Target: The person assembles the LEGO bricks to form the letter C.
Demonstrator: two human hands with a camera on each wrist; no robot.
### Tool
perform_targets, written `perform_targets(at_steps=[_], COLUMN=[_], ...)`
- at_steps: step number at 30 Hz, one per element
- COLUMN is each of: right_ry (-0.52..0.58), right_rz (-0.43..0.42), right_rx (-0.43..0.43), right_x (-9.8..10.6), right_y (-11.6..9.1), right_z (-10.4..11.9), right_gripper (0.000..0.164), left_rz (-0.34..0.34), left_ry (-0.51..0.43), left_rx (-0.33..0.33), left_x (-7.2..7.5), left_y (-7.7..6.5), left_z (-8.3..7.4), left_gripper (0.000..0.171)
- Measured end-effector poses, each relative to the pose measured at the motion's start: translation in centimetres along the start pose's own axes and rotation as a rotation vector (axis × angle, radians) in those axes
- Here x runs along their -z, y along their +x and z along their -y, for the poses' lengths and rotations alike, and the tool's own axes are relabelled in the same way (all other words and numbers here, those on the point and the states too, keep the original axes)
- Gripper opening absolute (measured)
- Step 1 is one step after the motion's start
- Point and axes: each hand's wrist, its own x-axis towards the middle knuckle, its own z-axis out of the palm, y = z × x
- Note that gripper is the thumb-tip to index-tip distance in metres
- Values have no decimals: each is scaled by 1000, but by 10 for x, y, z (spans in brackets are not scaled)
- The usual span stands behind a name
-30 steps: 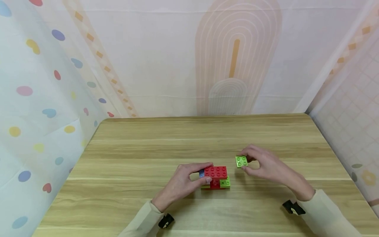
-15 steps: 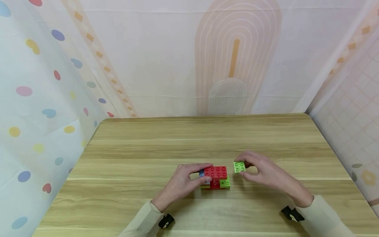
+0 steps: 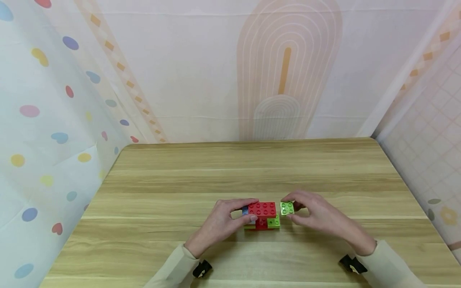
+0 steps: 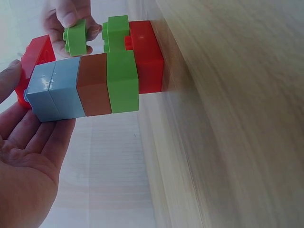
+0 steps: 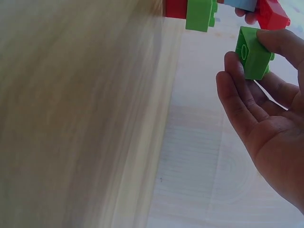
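Observation:
A stack of toy building bricks stands on the wooden table. A red eight-stud brick point(image 3: 262, 209) tops its left column and overhangs to the right. Below it, in the left wrist view, are two blue bricks point(image 4: 52, 90), a brown brick point(image 4: 93, 84) and a green brick point(image 4: 122, 80) on a red base brick point(image 4: 148, 57). Another green brick point(image 3: 273, 222) sits at the base's right end. My left hand point(image 3: 224, 220) grips the column near the top, thumb in front, fingers behind. My right hand point(image 3: 320, 213) pinches a loose green four-stud brick point(image 3: 287, 208), studs up, just right of the red top brick.
The wooden table point(image 3: 173, 172) extends around the stack on all sides. A patterned cloth point(image 3: 198, 80) hangs behind its far edge, with more cloth at both sides. Black straps with small devices point(image 3: 353, 264) sit at the sleeves.
My right hand has carried the loose green brick left and nearer to me, close to the stack's right side. The left hand and the stack stay put.

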Motion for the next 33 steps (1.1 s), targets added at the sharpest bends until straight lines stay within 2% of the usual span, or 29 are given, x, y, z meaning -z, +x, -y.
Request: perform_targets(at_steps=[7, 14, 24, 33], right_ry=[65, 138, 223, 375], right_rz=[32, 25, 33, 60], right_rx=[-39, -53, -118, -253], right_x=[-6, -11, -15, -19], right_y=[2, 4, 8, 11], right_z=[4, 10, 19, 22], right_gripper=[37, 37, 35, 40], left_rz=[3, 7, 13, 17], left_ry=[-2, -4, -21, -40], left_rx=[11, 8, 9, 6], left_x=[0, 0, 1, 1], left_y=[-1, -2, -1, 0], left_z=[-1, 0, 0, 0], left_gripper=[42, 44, 43, 43])
